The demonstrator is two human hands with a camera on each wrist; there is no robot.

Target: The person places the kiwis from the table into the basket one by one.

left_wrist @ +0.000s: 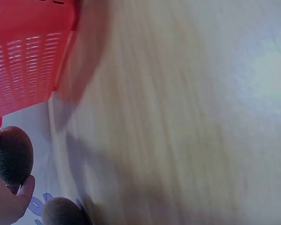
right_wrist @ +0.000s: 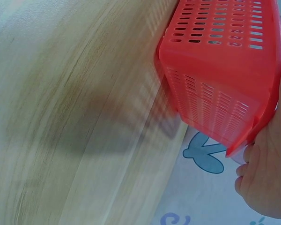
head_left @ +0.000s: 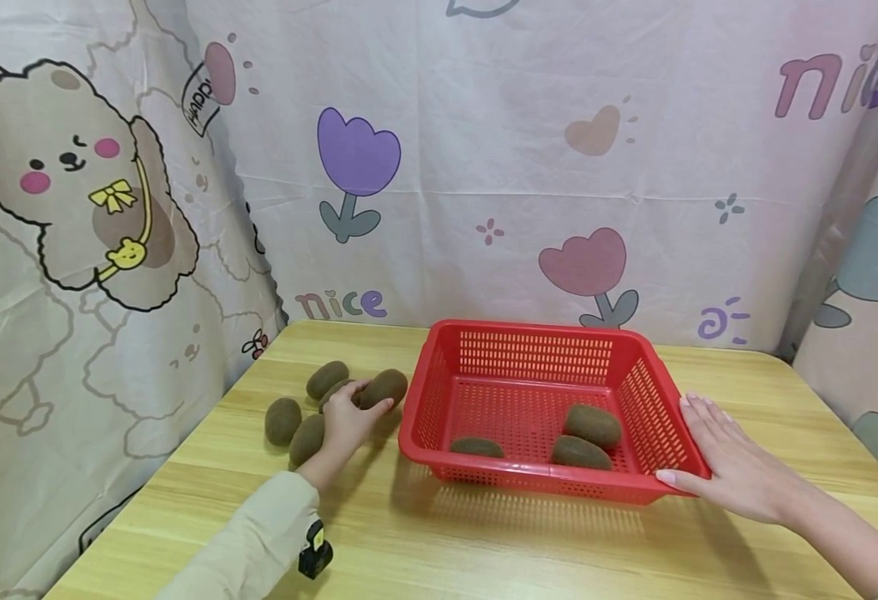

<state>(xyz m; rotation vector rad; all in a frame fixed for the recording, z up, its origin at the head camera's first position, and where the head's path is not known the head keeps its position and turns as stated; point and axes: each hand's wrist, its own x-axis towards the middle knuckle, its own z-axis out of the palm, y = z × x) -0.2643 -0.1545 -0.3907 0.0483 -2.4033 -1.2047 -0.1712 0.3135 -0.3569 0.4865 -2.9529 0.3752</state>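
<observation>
Head view: the left hand (head_left: 344,421) is curling its fingers around one kiwi (head_left: 383,387) among five on the table (head_left: 484,542); three are lying in the red basket (head_left: 652,375), steadied by the flat-fingered right hand (head_left: 735,462). Left wrist view: fingertips (left_wrist: 25,186) are pinching the kiwi (left_wrist: 10,154). Right wrist view: the right hand (right_wrist: 267,183) is pressing the basket (right_wrist: 220,70) corner. Judged under halfway.

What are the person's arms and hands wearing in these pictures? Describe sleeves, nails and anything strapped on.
The left hand comes out of a long cream sleeve, with a small black and yellow device at the wrist. The right hand has a bare forearm with no sleeve in view, and pale, longish nails. No rings or bracelets show.
</observation>
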